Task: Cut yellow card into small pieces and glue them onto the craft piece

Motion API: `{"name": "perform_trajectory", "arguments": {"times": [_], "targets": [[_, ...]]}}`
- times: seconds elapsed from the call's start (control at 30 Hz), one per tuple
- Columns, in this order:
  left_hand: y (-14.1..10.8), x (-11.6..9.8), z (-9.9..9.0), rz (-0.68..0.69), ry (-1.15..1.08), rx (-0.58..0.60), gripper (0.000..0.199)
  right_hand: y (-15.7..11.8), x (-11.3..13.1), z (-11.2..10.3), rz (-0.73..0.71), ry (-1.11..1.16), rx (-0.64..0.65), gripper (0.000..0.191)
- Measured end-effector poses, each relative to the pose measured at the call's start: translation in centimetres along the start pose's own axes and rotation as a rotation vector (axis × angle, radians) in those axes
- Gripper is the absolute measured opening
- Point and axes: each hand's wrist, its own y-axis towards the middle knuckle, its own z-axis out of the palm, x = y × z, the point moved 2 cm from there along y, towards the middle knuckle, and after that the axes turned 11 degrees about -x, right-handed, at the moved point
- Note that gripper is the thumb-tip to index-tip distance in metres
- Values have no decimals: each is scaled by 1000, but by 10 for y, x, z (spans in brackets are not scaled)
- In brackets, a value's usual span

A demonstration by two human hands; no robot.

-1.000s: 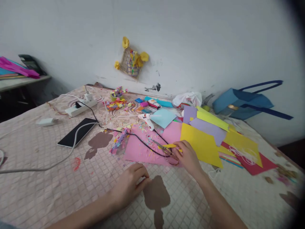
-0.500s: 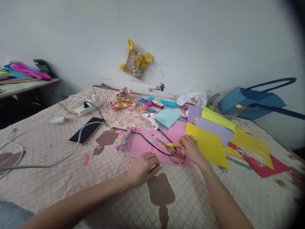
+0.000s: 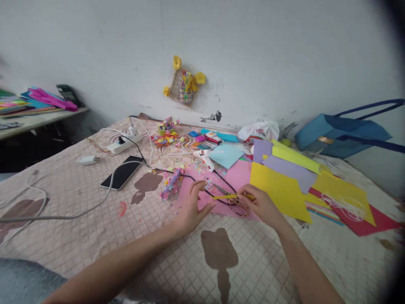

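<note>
My right hand [image 3: 260,205] pinches a narrow yellow paper strip [image 3: 225,196] above a pink sheet [image 3: 186,192]. My left hand [image 3: 192,209] is open, thumb and fingers apart, close to the strip's free left end. Beneath the strip lies a pair of scissors [image 3: 238,208] with gold-coloured handles, partly hidden by my right hand. A black cord runs across the pink sheet beside them. Behind my hands rests a white glue gun [image 3: 205,159]. Left of the sheet is a lilac paper piece [image 3: 172,184] covered with small coloured bits.
Yellow sheets [image 3: 275,192] and purple sheets [image 3: 289,171] spread to the right, near a blue bag [image 3: 341,133]. On the left are a phone [image 3: 122,173], a power strip [image 3: 125,145] and loose cables. A small pot of paper pieces [image 3: 166,126] stands at the back.
My left hand has risen and opened towards the strip. My right hand has moved slightly right and down, lifting the yellow strip level. The whole view has shifted a little.
</note>
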Motion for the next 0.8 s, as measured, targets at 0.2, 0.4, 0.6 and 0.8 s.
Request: {"name": "perform_trajectory", "arguments": {"times": [0.2, 0.4, 0.6, 0.8], "targets": [[-4, -4, 7, 18, 4, 187, 22, -6, 21, 20, -62, 14, 162, 11], [-2, 3, 8, -92, -44, 237, 12, -8, 11, 25, 112, 220, 92, 14], [-1, 9, 10, -487, -485, 307, 23, -9, 4, 46, 421, 771, -135, 22], [-2, 8, 10, -629, -697, 263, 22, -17, 24, 77, 486, 952, -55, 20]]}}
